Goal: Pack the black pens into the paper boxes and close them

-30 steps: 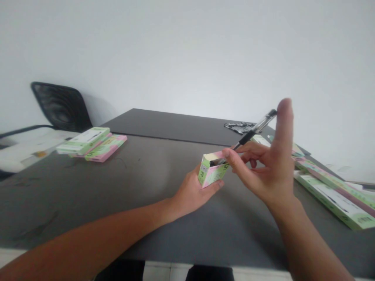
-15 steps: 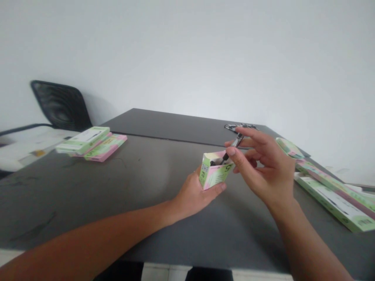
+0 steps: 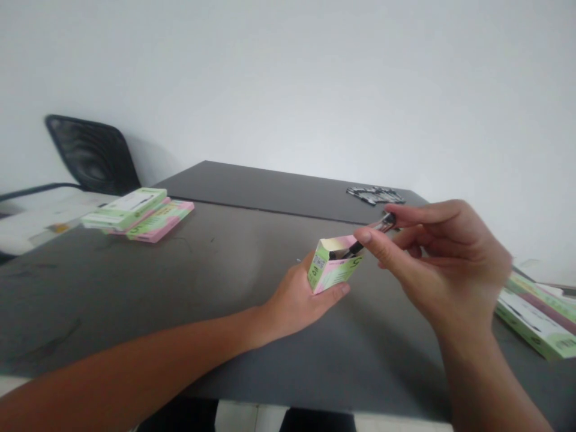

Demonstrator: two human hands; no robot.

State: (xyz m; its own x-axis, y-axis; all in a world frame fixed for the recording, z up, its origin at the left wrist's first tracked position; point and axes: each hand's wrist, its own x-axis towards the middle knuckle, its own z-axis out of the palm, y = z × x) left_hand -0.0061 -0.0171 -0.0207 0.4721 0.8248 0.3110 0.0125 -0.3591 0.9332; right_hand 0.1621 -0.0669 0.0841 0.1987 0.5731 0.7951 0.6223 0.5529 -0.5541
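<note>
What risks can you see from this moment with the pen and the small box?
The pen enters the open box at a slant, so its tip might catch the cardboard edge. The left hand holds the box above the table, so a hard push by the right hand could tilt it.

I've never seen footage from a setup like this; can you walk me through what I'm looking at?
There is no robot here: a person works with two bare hands. A camera worn on the head looks forward and down, so every picture shares that one view. The left hand holds a small green and pink box, open at the top. The right hand grips a pen whose lower end is in the opening. On the dark table, more boxes are stacked at left and others lie at right. Pens lie toward the back.
</note>
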